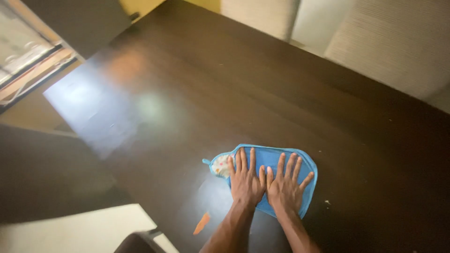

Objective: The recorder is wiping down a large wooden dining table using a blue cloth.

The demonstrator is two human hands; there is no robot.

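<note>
Both hands lie flat, palms down, fingers spread wide, side by side on a blue fabric cloth [272,159] with a stitched border; neither grips anything. The left hand [246,180] covers the cloth's left half, and the right hand [286,187] its right half, thumbs touching. A pale patterned patch shows at the cloth's left edge. The cloth rests on a dark glossy wooden counter [211,84], toward its near side. Open surface extends far ahead and rightward. A small orange scrap [201,223] lies near the left forearm.
</note>
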